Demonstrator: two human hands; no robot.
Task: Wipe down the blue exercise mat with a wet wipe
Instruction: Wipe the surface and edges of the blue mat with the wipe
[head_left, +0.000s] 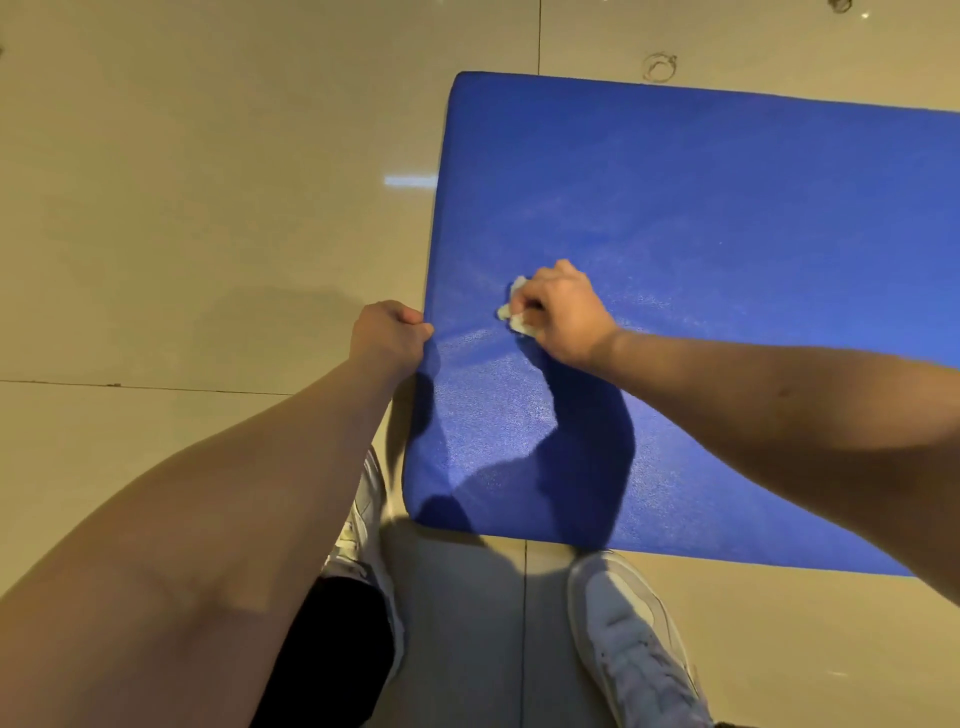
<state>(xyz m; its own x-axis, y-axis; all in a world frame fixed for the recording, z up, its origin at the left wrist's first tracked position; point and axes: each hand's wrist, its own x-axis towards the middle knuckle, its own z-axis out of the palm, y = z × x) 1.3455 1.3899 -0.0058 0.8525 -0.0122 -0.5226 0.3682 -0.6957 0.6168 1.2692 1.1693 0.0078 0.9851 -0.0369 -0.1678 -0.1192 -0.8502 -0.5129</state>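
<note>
Where the mat lies: your thick blue foam exercise mat (727, 234) is flat on the floor just ahead of your feet. Its left end and two rounded corners are in view, and the rest runs off to the right.
Wipe: the crumpled white wet wipe (517, 312) sits on the mat near that left end, mostly hidden under your fingers.
Right hand: your right hand (563, 317) is clenched round the wipe, knuckles up, pressing it onto the foam.
Left hand: your left hand (387, 332) is curled over the mat's left edge with its fingers closed on it, apparently to anchor it.
How the mat handles: it looks light, soft and springy. Shallow creases fan out from your left grip, so it will probably ruck or slide if you push toward an edge you are not holding.
Where to hold: grip the edge nearest the stroke, and wipe away from the anchored side.
How the wipe handles: it looks limp and damp and is likely to ball up, so a flatter spread would cover more.
Progress: faint pale streaks show around the wipe. I cannot tell how much of the far surface has been done.
Floor: glossy beige floor tiles (208, 208) with thin dark joints surround the mat.
Feet: your white trainers (634, 639) stand at the mat's near edge.
</note>
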